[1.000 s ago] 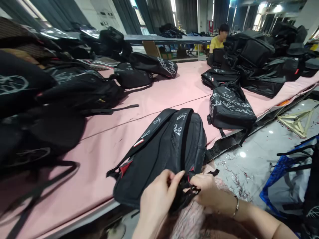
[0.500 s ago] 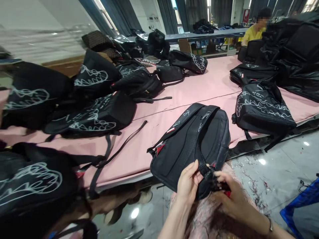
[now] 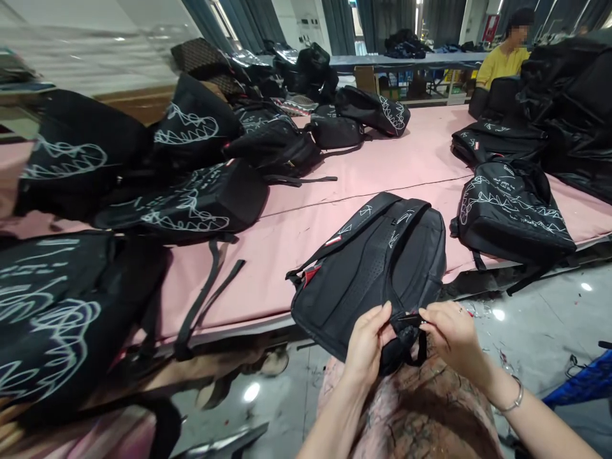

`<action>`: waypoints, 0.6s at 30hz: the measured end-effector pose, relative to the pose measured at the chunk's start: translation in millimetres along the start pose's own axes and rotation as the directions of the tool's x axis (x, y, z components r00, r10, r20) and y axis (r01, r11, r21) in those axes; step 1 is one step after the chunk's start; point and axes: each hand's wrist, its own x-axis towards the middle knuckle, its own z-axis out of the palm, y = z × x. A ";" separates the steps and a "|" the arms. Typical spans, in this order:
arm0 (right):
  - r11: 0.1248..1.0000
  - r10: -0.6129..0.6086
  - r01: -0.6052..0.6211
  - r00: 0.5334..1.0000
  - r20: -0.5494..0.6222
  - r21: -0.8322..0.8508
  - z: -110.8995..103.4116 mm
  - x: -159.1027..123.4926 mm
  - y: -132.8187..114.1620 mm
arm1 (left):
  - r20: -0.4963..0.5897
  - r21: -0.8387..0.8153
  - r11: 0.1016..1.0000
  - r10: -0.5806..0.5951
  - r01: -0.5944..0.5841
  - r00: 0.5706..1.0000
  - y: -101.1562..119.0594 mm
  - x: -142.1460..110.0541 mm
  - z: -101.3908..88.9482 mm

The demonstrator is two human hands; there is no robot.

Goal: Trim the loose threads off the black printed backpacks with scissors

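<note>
A black backpack [image 3: 363,287] lies back side up at the pink table's front edge, its lower end hanging over toward me. White line drawings mark its two shoulder straps, and a small red patch shows at its left side. My left hand [image 3: 368,338] is closed on the lower end of the nearer shoulder strap [image 3: 389,280]. Close by on the right, my right hand [image 3: 449,325] pinches a narrow black piece of webbing [image 3: 408,320] at that strap end. The fingers partly cover the strap's fitting, so its details are hidden.
More black backpacks with white scribbles lie on the pink table [image 3: 268,280], one backpack [image 3: 514,204] to the right and several at left. A person in a yellow top [image 3: 502,64] is at the back right. Blue fabric [image 3: 581,379] is at lower right; threads litter the floor.
My right hand has risen from below the strap end and now pinches the webbing beside my left hand. The backpack at the lower left has turned and shows more of its front.
</note>
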 end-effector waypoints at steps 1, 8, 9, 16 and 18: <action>1.000 0.006 -0.006 1.000 0.017 -0.003 -1.5 1.1 -0.8 | 0.002 0.004 1.000 -0.006 0.006 1.000 -0.4 0.5 -0.7; 0.996 0.000 -0.003 0.999 0.037 0.084 -8.5 1.0 0.6 | 0.011 0.016 0.999 -0.032 0.032 0.999 0.4 2.4 -2.3; 0.997 -0.012 0.008 0.999 0.049 0.077 -8.5 1.4 1.5 | 0.022 0.018 0.999 -0.032 0.031 0.999 0.3 2.4 -1.8; 0.997 -0.074 0.076 0.992 0.098 -0.025 -8.2 10.7 -0.4 | 0.017 0.023 0.999 -0.029 0.029 0.999 -0.4 0.1 2.5; 0.999 -0.047 0.047 0.996 0.081 0.005 -7.0 9.9 -0.4 | 0.027 0.026 0.999 -0.031 0.030 0.999 0.8 -0.2 2.0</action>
